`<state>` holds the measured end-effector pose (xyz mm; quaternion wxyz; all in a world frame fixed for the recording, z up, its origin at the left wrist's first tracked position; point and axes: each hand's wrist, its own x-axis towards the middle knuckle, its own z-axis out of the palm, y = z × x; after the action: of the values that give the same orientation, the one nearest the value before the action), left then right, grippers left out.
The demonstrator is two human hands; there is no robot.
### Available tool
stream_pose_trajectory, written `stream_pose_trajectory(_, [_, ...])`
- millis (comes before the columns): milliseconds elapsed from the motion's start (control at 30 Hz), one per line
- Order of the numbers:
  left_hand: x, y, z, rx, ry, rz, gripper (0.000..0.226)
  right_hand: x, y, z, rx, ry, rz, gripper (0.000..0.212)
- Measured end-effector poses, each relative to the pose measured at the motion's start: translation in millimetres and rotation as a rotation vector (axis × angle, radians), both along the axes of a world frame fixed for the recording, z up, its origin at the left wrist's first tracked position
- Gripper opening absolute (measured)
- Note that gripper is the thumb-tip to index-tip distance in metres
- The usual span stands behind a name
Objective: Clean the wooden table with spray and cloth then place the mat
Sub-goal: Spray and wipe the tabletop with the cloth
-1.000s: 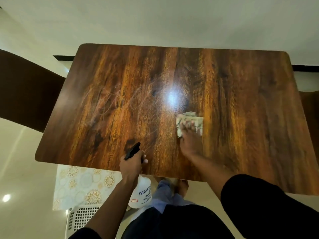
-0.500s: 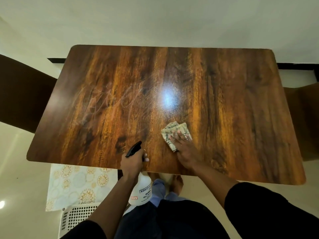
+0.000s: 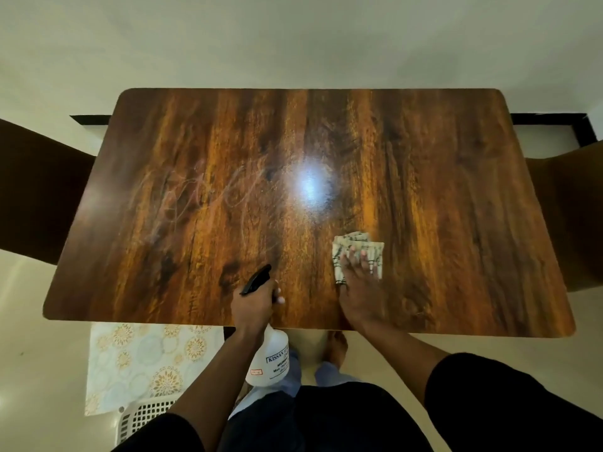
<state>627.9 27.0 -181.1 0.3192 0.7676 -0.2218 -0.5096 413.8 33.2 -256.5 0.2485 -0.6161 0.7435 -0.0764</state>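
Cloth (image 3: 357, 252) pressed flat on table (image 3: 424, 190) under right hand (image 3: 359, 288).

table (image 3: 424, 164) top open | near edge blocked: cloth (image 3: 357, 247), spray bottle (image 3: 270, 360)

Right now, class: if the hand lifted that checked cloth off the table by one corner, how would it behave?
The checked cloth would probably droop: it lies folded in soft layers under the right hand. It looks thin, so likely light. On the glossy wooden table it should slide easily when pushed, and may bunch or unfold rather than hold its shape.
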Motion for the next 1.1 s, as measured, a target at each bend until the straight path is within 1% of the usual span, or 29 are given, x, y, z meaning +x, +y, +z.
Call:
stream_pose_trajectory(167, [42,-10,-3,0.014,-0.002,0.068,0.016,83,-11,-2,-0.019,-0.026,0.338,0.073])
stream_pose_trajectory(267, [70,-19,-5,0.026,0.008,0.09,0.017,114,-22,-8,-0.063,-0.073,0.601,0.076])
stream_pose_trajectory(333, [84,-26,-5,0.034,0.022,0.107,0.017,126,-31,-12,-0.074,-0.068,0.757,0.076])
stream_pose_trajectory(433, [101,-40,-7,0.052,0.037,0.11,0.016,129,-55,-8,-0.032,-0.041,0.854,0.076])
stream_pose_trajectory(500, [109,-50,-9,0.056,0.051,0.115,0.014,123,-73,-3,0.007,0.001,0.83,0.078])
stream_pose_trajectory(533, [113,-55,-11,0.059,0.057,0.119,0.013,121,-83,-1,0.015,0.026,0.781,0.079])
stream_pose_trajectory(633, [120,-69,-15,0.065,0.077,0.095,0.016,109,-114,1,0.045,0.053,0.525,0.081])
stream_pose_trajectory(733, [127,-80,-18,0.079,0.084,0.059,0.021,96,-139,9,0.071,0.012,0.263,0.075])
stream_pose_trajectory(800, [133,-85,-21,0.064,0.083,0.062,0.032,95,-147,12,0.089,-0.015,0.114,0.072])
stream_pose_trajectory(867, [140,-91,-23,0.054,0.093,0.074,0.042,107,-149,12,0.089,0.004,0.024,0.07])
stream_pose_trajectory(933, [145,-96,-23,0.056,0.086,0.078,0.034,128,-145,10,0.079,0.022,-0.001,0.071])
stream_pose_trajectory(967, [147,-98,-23,0.062,0.07,0.076,0.027,140,-142,7,0.078,0.023,0.033,0.072])
stream_pose_trajectory(1100, [156,-106,-25,0.066,0.055,0.106,0.018,189,-123,5,0.029,0.005,0.344,0.078])
